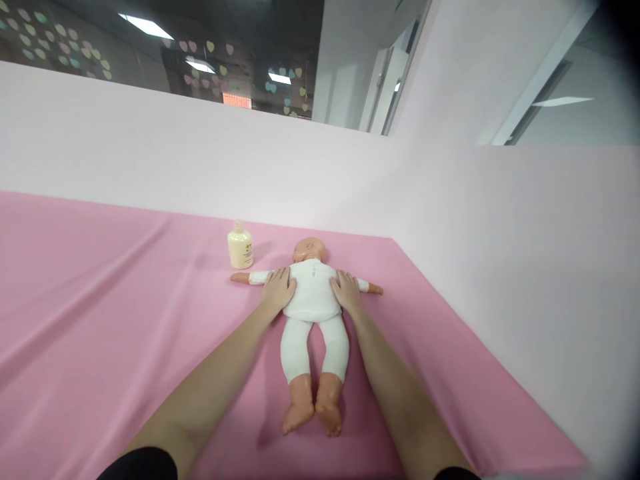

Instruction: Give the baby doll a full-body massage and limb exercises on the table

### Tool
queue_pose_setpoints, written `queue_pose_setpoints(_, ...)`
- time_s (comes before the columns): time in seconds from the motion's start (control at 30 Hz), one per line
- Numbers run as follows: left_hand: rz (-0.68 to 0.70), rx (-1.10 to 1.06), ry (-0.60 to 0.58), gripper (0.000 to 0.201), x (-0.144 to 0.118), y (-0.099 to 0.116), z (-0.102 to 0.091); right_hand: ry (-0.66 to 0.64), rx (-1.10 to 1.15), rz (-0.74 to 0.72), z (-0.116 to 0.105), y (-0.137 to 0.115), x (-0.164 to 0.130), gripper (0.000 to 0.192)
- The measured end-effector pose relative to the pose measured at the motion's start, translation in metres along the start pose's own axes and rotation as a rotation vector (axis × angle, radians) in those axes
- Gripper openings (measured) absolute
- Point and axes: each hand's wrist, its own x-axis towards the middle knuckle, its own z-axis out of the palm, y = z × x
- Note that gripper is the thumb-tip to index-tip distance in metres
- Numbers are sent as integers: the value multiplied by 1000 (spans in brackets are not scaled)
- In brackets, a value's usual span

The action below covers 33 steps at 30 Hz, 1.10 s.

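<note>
— Both forearms come in low at six o'clock, dark sleeves at the elbows, and run up to the baby doll (pixel 313 300) lying face up on the pink sheet (pixel 100 300). Where do our hands sit?

— Our left hand (pixel 278 291) lies flat on the doll's side at about nine o'clock of its chest, fingers spread and pointing to twelve. Our right hand (pixel 346 291) mirrors it at three o'clock. Both are open, palms down, pressing or resting on the white suit; neither grips anything.

— And the doll itself?

— Middle of the sheet, head at twelve, bare feet at six, arms stretched out to nine and three. A cream lotion bottle (pixel 240 247) stands upright near its head, at about ten o'clock, apart from the doll's outstretched arm.

— So which step do we judge this to be?

— Hands on the torso, seemingly a stroke along the chest or flanks. Any further move calls for even, light pressure on both sides, so the doll stays square and does not slide.
</note>
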Motion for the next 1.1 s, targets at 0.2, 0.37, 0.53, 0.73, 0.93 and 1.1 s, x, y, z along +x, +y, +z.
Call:
queue_pose_setpoints(0.2, -47, 29, -14, 54, 0, 2, -2, 63, -58, 64, -5, 6, -1, 46)
queue_pose_setpoints(0.37, -71, 63, 2, 52, -1, 1, -3, 105, -95, 124, -8, 8, -2, 43)
queue_pose_setpoints(0.53, -60, 101, 55, 49, -1, -6, -5, 138, -126, 140, -8, 8, -2, 41)
queue_pose_setpoints(0.73, -74, 181, 98, 46, -3, -3, -4, 143, -119, 131, -9, 7, -3, 41)
queue_pose_setpoints(0.93, -99, 257, 100, 45, -6, 1, -4, 140, -100, 110, -9, 9, -3, 40)
queue_pose_setpoints(1.1, -125, 251, 91, 47, -7, 2, -6, 121, -83, 107, -7, 11, -1, 40)
